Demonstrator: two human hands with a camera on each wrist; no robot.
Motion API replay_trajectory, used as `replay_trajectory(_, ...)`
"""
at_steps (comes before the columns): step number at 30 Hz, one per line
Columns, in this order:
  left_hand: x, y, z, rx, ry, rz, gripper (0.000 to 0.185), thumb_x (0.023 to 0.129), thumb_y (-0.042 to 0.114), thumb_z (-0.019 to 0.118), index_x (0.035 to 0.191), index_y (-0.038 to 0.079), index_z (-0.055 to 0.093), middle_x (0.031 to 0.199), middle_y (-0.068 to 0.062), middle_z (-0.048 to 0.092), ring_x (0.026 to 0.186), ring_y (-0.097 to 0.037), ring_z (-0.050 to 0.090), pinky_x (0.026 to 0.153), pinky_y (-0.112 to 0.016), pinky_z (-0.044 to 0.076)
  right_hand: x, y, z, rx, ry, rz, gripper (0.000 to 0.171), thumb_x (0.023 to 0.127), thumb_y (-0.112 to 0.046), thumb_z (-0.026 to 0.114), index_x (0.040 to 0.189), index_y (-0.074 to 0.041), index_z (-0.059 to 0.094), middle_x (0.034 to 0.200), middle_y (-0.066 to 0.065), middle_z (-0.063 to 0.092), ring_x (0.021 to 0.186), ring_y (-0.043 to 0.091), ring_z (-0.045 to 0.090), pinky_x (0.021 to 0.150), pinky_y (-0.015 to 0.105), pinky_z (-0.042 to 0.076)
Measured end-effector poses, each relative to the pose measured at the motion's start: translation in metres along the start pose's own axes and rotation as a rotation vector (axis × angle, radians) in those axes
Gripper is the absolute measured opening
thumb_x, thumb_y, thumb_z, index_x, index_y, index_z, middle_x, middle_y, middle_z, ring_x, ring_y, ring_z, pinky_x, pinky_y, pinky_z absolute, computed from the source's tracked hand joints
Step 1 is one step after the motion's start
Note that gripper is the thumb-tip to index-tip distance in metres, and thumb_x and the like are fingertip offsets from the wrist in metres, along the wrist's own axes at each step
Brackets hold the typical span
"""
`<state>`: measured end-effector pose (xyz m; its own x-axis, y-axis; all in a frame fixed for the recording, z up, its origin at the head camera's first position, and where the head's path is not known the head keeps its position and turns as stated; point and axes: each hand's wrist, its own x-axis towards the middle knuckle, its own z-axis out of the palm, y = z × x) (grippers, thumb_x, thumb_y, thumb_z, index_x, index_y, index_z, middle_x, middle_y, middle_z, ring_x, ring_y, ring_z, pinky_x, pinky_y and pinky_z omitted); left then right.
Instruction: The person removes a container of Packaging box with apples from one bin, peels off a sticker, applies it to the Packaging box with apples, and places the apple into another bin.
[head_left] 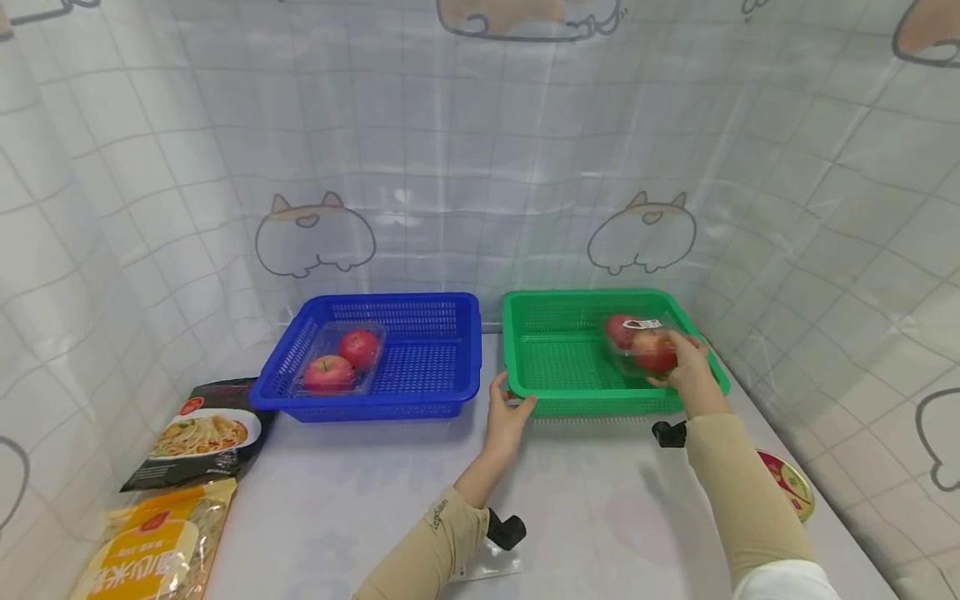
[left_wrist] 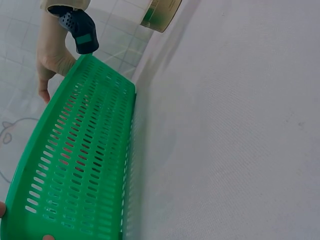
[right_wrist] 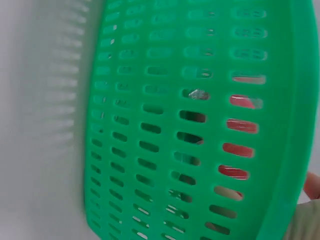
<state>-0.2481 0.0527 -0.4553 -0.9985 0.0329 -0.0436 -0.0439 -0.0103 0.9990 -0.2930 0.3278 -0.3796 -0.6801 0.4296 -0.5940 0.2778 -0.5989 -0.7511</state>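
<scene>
Lying nearest at the table's [head_left: 360, 508] front left corner, a yellow noodle packet [head_left: 153, 546] is cut off by the bottom edge of the head view, with a black noodle packet [head_left: 202, 433] just behind it. At the front right edge a round tin [head_left: 787, 483] is half hidden behind the right sleeve.

The left hand [head_left: 506, 417] grips the front left corner of the green basket [head_left: 570, 350], thumb on the rim and fingers curled beneath; in the left wrist view only fingertips show at the frame's bottom edge beside the basket wall [left_wrist: 85, 165].

The right hand [head_left: 686, 371] reaches over the basket's front right corner and holds a clear pack of apples [head_left: 641, 342] inside, against the right wall. Its fingers wrap the pack's near side, though the grip's underside is hidden. The right wrist view is blurred: only red patches show through the slots [right_wrist: 240, 125].

To the left, just beside the green one, the blue basket [head_left: 450, 350] holds a second clear apple pack [head_left: 341, 360] in its left half. Both baskets stand at the table's back edge.
</scene>
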Motion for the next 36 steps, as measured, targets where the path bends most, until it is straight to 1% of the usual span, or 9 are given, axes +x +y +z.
replay_trajectory(2,0.000,0.000,0.000,0.003,-0.002,-0.001,0.068,0.089,0.014,0.058,0.144,0.010,0.020,0.113,-0.015,0.043,0.085,-0.018,0.048,0.070,-0.030,0.043,0.001,0.001,0.000,-0.025,-0.010,-0.016,0.070,0.086,-0.021,0.057,0.137,-0.042,0.016,0.152,-0.003,0.006,0.132,0.032,0.024,0.100,0.052,0.032)
replay_trajectory(8,0.000,-0.001,0.000,0.004,-0.004,0.011,0.067,0.089,0.016,0.058,0.144,0.012,0.021,0.113,-0.015,0.043,0.086,-0.018,0.048,0.072,-0.033,0.044,0.003,0.003,-0.002,-0.098,-0.065,-0.053,0.073,0.091,-0.024,0.046,0.144,-0.037,-0.002,0.153,-0.002,-0.007,0.138,0.030,0.011,0.104,0.054,0.026)
replay_trajectory(14,-0.001,-0.001,0.000,-0.004,-0.008,0.005,0.066,0.089,0.017,0.059,0.144,0.014,0.021,0.112,-0.014,0.043,0.086,-0.018,0.048,0.072,-0.031,0.043,0.002,0.002,-0.003,-0.075,-0.107,-0.025,0.072,0.095,-0.023,0.039,0.142,-0.042,-0.011,0.153,0.001,-0.012,0.140,0.028,0.003,0.104,0.057,0.022)
replay_trajectory(18,-0.001,-0.001,0.000,-0.002,-0.002,0.001,0.067,0.089,0.016,0.059,0.144,0.014,0.021,0.111,-0.014,0.043,0.086,-0.018,0.048,0.071,-0.030,0.043,0.001,0.002,-0.004,-0.067,-0.149,-0.004,0.071,0.097,-0.020,0.037,0.142,-0.044,-0.013,0.152,0.002,-0.014,0.140,0.029,0.002,0.103,0.055,0.023)
replay_trajectory(24,-0.001,-0.001,0.000,0.001,-0.001,-0.002,0.067,0.089,0.016,0.059,0.144,0.013,0.021,0.110,-0.014,0.043,0.085,-0.018,0.048,0.070,-0.029,0.043,-0.002,0.000,-0.005,-0.062,-0.195,0.020,0.067,0.099,-0.013,0.027,0.143,-0.041,-0.014,0.152,-0.001,-0.017,0.140,0.026,0.004,0.104,0.051,0.025)
replay_trajectory(29,-0.001,-0.001,0.000,-0.004,-0.005,-0.002,0.067,0.089,0.016,0.058,0.145,0.012,0.020,0.110,-0.013,0.042,0.085,-0.018,0.048,0.070,-0.029,0.042,0.001,-0.002,-0.006,-0.080,-0.194,0.053,0.078,0.097,-0.009,0.034,0.142,-0.039,-0.020,0.154,-0.001,-0.009,0.139,0.024,0.013,0.101,0.048,0.028)
replay_trajectory(31,-0.002,-0.001,0.000,-0.007,-0.006,-0.004,0.067,0.089,0.015,0.058,0.145,0.012,0.020,0.110,-0.014,0.042,0.085,-0.018,0.048,0.070,-0.030,0.043,0.002,-0.003,-0.006,-0.082,-0.203,0.080,0.076,0.096,-0.011,0.037,0.144,-0.034,-0.017,0.154,-0.001,-0.003,0.138,0.023,0.015,0.102,0.048,0.026)
replay_trajectory(35,-0.002,0.000,0.000,-0.011,-0.011,-0.010,0.068,0.089,0.015,0.059,0.145,0.013,0.021,0.111,-0.014,0.042,0.086,-0.019,0.048,0.071,-0.030,0.043,0.025,-0.002,-0.013,-0.014,-0.272,0.174,0.065,0.098,-0.021,0.030,0.146,-0.030,-0.013,0.154,-0.004,-0.005,0.139,0.024,0.010,0.105,0.055,0.017)
replay_trajectory(36,-0.002,0.000,-0.001,-0.009,-0.011,-0.010,0.068,0.089,0.015,0.059,0.145,0.013,0.021,0.111,-0.014,0.042,0.086,-0.019,0.048,0.071,-0.030,0.043,0.027,-0.002,-0.015,-0.055,-0.294,0.154,0.062,0.098,-0.019,0.030,0.149,-0.025,-0.006,0.154,-0.002,-0.007,0.139,0.026,0.008,0.104,0.058,0.021)
